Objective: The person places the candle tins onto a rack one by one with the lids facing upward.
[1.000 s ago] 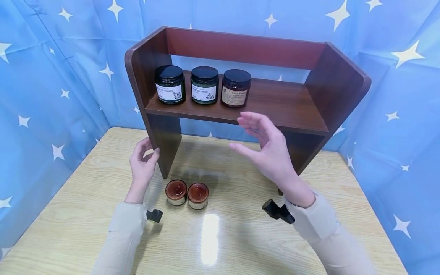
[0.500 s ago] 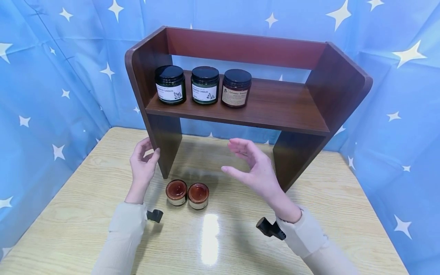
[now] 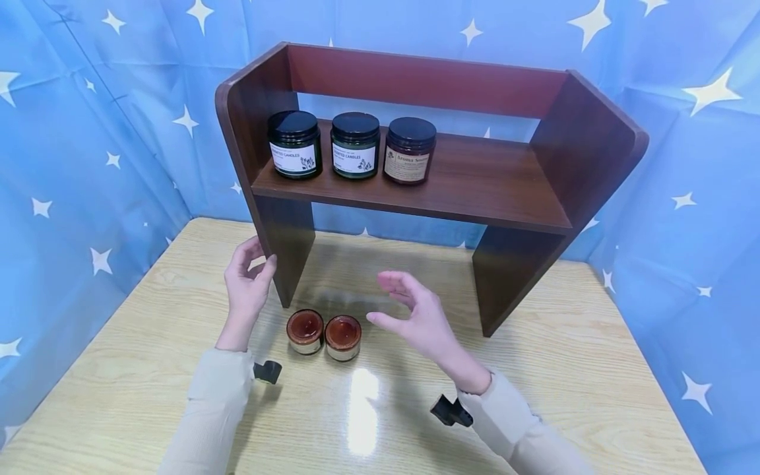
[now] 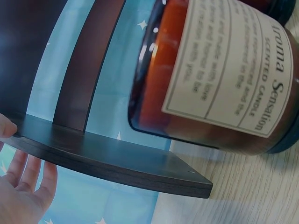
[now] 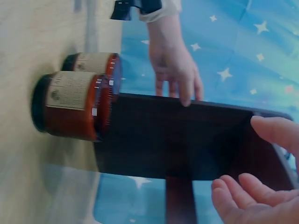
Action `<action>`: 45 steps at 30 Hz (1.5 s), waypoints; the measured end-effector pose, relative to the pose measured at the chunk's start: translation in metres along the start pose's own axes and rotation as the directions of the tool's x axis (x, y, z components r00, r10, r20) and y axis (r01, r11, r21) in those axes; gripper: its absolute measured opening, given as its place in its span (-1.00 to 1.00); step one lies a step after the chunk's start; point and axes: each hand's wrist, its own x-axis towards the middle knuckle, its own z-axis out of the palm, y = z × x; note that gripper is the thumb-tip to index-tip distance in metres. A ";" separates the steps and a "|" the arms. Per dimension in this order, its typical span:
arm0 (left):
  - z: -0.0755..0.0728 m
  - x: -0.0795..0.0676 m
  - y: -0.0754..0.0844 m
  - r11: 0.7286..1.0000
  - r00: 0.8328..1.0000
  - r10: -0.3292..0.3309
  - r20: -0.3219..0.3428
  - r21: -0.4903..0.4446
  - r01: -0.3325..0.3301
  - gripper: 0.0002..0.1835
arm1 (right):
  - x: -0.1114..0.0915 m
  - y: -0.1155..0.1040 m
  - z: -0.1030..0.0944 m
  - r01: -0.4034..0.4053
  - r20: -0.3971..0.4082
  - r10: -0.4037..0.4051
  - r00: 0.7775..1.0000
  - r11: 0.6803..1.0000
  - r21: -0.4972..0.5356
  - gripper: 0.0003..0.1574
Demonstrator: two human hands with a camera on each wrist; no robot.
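My left hand [image 3: 245, 285] grips the front edge of the left side panel [image 3: 282, 244] of a dark wooden shelf, thumb on the inner face and fingers outside, as the left wrist view shows. Two amber scented candle jars, a left one [image 3: 305, 332] and a right one [image 3: 343, 338], stand side by side on the table, upside down on their dark lids. Their cream labels read Aroma Sensation; one candle jar [image 4: 229, 70] looms large in the left wrist view. My right hand [image 3: 420, 326] hovers to the right of them, fingers loosely curved, holding nothing.
On the shelf board [image 3: 487, 181] stand three lidded candle jars: two green ones with white labels, left [image 3: 295, 145] and middle [image 3: 355, 146], and an amber one [image 3: 410, 152]. The right side panel [image 3: 516, 277] meets the table [image 3: 564, 369]. A blue starred curtain [image 3: 119, 165] hangs behind.
My right hand has moved down and left from in front of the shelf board toward the two upside-down candle jars. My left hand keeps its grip on the side panel.
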 end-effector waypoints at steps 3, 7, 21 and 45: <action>0.001 0.001 0.000 1.000 1.000 0.004 0.002 -0.004 -0.004 -0.64 | -0.001 0.007 0.006 -0.045 0.010 0.046 0.999 0.999 -0.008 -0.32; 0.001 0.000 -0.001 1.000 1.000 0.001 -0.004 -0.016 -0.002 -0.64 | -0.002 0.020 0.014 -0.108 0.073 0.106 0.992 0.994 0.025 -0.34; 0.001 0.000 0.001 1.000 1.000 0.010 0.000 -0.020 -0.010 -0.63 | -0.007 0.063 0.045 -0.249 0.194 0.240 0.951 0.968 0.024 -0.10; 0.006 -0.002 0.026 0.999 1.000 0.002 0.008 -0.044 -0.002 -0.65 | -0.013 0.088 0.082 -0.269 0.164 0.291 0.943 0.952 -0.144 -0.02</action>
